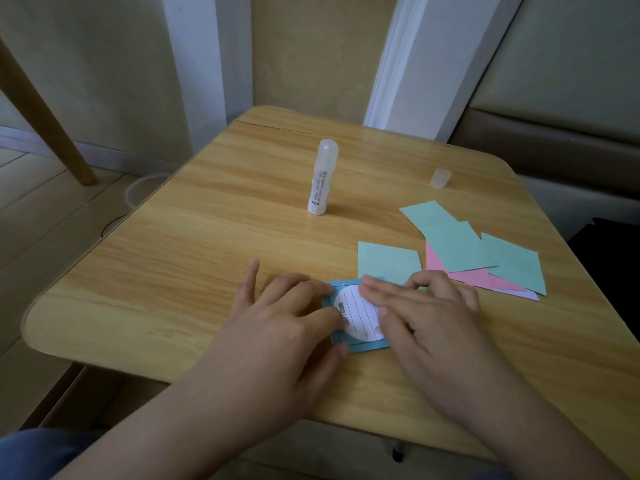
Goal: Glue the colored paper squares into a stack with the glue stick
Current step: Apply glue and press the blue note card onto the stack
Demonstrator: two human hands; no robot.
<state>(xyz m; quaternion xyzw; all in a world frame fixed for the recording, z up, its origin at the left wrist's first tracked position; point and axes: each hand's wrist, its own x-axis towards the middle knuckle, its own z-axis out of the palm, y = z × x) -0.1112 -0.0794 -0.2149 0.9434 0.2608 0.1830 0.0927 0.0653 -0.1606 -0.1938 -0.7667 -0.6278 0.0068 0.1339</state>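
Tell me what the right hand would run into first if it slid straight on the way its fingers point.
The right hand points left across the blue-bordered printed paper square, so it would probably meet the left hand's fingertips first; they rest on the same square.

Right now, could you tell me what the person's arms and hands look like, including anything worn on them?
Both hands, the left hand and the right hand, are bare: no gloves, rings, watch or bracelets show. The forearms are uncovered too, with no sleeves reaching them in view. The only clothing visible is a patch of blue fabric at the bottom left corner, though which garment it belongs to cannot be told.
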